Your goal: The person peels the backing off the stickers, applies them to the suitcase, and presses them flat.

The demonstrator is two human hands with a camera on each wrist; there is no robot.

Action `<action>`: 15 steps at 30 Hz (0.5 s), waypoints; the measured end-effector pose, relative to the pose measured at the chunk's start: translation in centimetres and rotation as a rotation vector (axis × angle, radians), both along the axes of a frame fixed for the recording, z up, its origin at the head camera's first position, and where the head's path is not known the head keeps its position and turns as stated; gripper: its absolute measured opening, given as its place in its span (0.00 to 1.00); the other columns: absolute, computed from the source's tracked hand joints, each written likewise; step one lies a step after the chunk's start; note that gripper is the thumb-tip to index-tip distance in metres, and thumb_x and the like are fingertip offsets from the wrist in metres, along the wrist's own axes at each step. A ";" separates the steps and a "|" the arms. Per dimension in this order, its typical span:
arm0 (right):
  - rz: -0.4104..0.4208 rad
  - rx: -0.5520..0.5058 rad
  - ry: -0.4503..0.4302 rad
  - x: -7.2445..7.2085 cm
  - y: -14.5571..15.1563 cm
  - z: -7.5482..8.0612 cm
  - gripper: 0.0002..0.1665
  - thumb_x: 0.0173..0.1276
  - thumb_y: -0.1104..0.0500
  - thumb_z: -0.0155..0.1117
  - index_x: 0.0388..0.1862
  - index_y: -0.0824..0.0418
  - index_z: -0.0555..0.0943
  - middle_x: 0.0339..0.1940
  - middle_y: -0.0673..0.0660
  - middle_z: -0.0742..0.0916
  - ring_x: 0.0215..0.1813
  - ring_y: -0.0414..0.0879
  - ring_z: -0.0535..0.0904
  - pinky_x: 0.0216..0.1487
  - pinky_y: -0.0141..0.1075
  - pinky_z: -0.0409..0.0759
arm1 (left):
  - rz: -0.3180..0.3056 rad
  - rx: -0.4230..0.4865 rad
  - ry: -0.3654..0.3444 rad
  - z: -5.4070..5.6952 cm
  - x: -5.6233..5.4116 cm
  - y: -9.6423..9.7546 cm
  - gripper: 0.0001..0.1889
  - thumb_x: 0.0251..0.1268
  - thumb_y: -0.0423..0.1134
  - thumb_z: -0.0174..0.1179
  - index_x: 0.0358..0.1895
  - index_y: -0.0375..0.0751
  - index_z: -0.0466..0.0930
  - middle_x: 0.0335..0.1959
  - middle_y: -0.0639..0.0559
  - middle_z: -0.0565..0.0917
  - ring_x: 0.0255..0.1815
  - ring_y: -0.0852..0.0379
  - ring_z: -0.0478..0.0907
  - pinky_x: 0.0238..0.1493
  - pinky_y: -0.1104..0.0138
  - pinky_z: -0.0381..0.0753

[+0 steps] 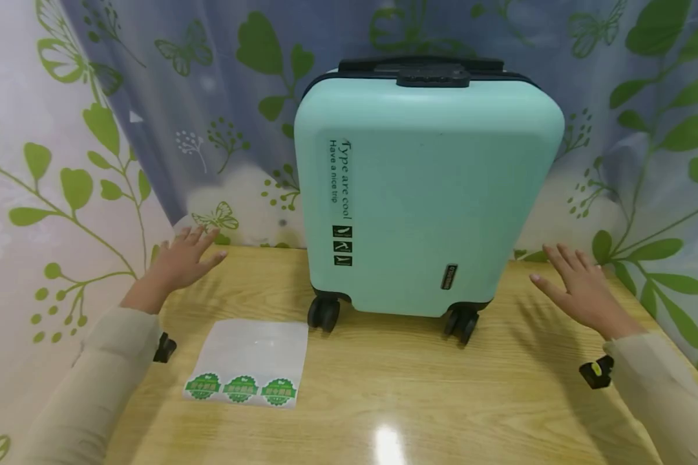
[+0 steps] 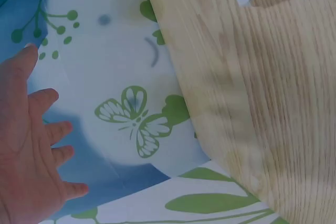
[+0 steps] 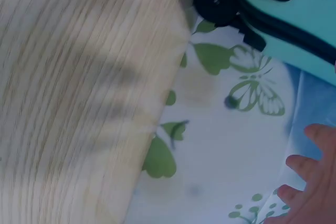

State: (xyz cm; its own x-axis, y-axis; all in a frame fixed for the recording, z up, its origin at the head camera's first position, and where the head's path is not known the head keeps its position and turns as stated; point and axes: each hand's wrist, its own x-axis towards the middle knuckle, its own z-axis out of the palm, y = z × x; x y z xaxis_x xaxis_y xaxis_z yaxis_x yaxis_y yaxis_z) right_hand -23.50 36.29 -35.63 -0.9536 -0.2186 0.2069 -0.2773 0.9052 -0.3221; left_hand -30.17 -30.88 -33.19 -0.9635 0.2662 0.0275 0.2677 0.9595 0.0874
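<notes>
A mint-green hard-shell suitcase stands upright on its black wheels at the back of the wooden table. To its left my left hand hovers over the table with fingers spread, holding nothing; the left wrist view shows the same hand in front of the curtain. On the suitcase's other side, my right hand is raised with straight, parted fingers, also bare. In the right wrist view, part of the suitcase shows above the fingers of that hand.
A pale sheet with several green round stickers along its near edge lies left of the suitcase's front wheel. Behind the table hangs a curtain printed with green leaves and butterflies, close to the suitcase's back.
</notes>
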 end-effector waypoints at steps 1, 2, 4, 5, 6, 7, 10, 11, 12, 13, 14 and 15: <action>0.010 -0.006 0.008 0.2 -0.1 0.0 0.44 0.74 0.44 0.46 0.77 0.59 0.39 0.74 0.74 0.45 0.72 0.73 0.32 0.62 0.70 0.30 | -0.007 0.001 0.004 0.0 0.1 0.1 0.40 0.71 0.65 0.31 0.75 0.40 0.43 0.73 0.28 0.44 0.71 0.26 0.38 0.60 0.28 0.40; 0.021 -0.011 0.018 0.3 -0.3 0.0 0.44 0.74 0.45 0.47 0.77 0.60 0.39 0.74 0.74 0.46 0.72 0.73 0.33 0.63 0.70 0.31 | -0.017 0.001 0.012 -0.1 0.1 0.3 0.40 0.71 0.65 0.32 0.75 0.40 0.43 0.73 0.28 0.44 0.71 0.26 0.38 0.60 0.28 0.40; 0.050 -0.018 0.042 0.7 -0.6 0.0 0.44 0.74 0.46 0.48 0.77 0.60 0.40 0.74 0.75 0.47 0.71 0.74 0.35 0.63 0.70 0.34 | -0.033 0.008 0.023 -0.2 0.3 0.5 0.39 0.72 0.64 0.33 0.75 0.40 0.44 0.73 0.29 0.44 0.71 0.27 0.39 0.60 0.29 0.42; 0.066 -0.023 0.050 0.9 -0.8 0.0 0.43 0.74 0.47 0.49 0.77 0.60 0.41 0.74 0.75 0.47 0.71 0.75 0.36 0.63 0.70 0.34 | -0.040 0.014 0.026 -0.3 0.4 0.6 0.39 0.72 0.63 0.33 0.75 0.40 0.44 0.73 0.29 0.44 0.71 0.27 0.38 0.60 0.29 0.42; 0.078 -0.027 0.059 1.1 -1.0 0.0 0.43 0.74 0.48 0.49 0.77 0.61 0.41 0.74 0.74 0.48 0.71 0.75 0.37 0.63 0.70 0.35 | -0.047 0.021 0.028 -0.3 0.6 0.8 0.38 0.72 0.63 0.34 0.75 0.39 0.45 0.73 0.29 0.44 0.71 0.27 0.39 0.60 0.29 0.43; 0.088 -0.036 0.063 1.3 -1.2 0.0 0.43 0.74 0.48 0.50 0.77 0.60 0.41 0.74 0.74 0.48 0.71 0.75 0.36 0.63 0.70 0.34 | -0.054 0.027 0.029 -0.4 0.7 0.9 0.38 0.73 0.62 0.34 0.75 0.38 0.45 0.73 0.29 0.44 0.71 0.27 0.38 0.60 0.29 0.43; 0.116 -0.063 0.067 1.9 -1.8 0.1 0.44 0.73 0.50 0.51 0.77 0.58 0.41 0.75 0.72 0.47 0.72 0.73 0.36 0.64 0.69 0.34 | -0.077 0.050 0.031 -0.6 1.3 1.4 0.38 0.73 0.61 0.35 0.74 0.37 0.47 0.73 0.29 0.46 0.71 0.27 0.39 0.61 0.30 0.44; 0.126 -0.076 0.066 2.1 -2.0 0.1 0.44 0.73 0.50 0.52 0.77 0.57 0.41 0.75 0.71 0.47 0.72 0.73 0.36 0.64 0.70 0.34 | -0.087 0.055 0.035 -0.6 1.4 1.6 0.38 0.73 0.61 0.35 0.74 0.36 0.47 0.73 0.28 0.46 0.71 0.27 0.39 0.62 0.31 0.44; 0.136 -0.086 0.068 2.3 -2.2 0.1 0.44 0.73 0.51 0.52 0.77 0.57 0.41 0.75 0.71 0.47 0.72 0.73 0.36 0.63 0.70 0.35 | -0.097 0.063 0.038 -0.7 1.6 1.8 0.37 0.73 0.60 0.35 0.74 0.36 0.48 0.72 0.28 0.47 0.71 0.27 0.40 0.63 0.32 0.44; 0.147 -0.099 0.066 2.4 -2.3 0.0 0.44 0.73 0.51 0.53 0.77 0.56 0.41 0.75 0.69 0.47 0.73 0.72 0.36 0.63 0.70 0.35 | -0.107 0.064 0.042 -0.7 1.8 2.1 0.37 0.74 0.60 0.36 0.74 0.36 0.48 0.72 0.28 0.48 0.71 0.27 0.41 0.64 0.33 0.44; 0.160 -0.112 0.065 2.6 -2.5 0.0 0.44 0.72 0.52 0.53 0.77 0.56 0.41 0.76 0.69 0.47 0.73 0.71 0.36 0.63 0.71 0.35 | -0.117 0.069 0.044 -0.8 1.9 2.3 0.37 0.74 0.60 0.36 0.74 0.37 0.47 0.73 0.29 0.48 0.71 0.27 0.42 0.64 0.34 0.44; 0.172 -0.126 0.065 2.8 -2.7 0.0 0.44 0.72 0.53 0.54 0.77 0.56 0.42 0.76 0.68 0.47 0.73 0.71 0.36 0.62 0.71 0.36 | -0.129 0.074 0.048 -0.9 2.1 2.6 0.36 0.74 0.60 0.36 0.74 0.37 0.48 0.73 0.29 0.49 0.71 0.27 0.42 0.65 0.35 0.45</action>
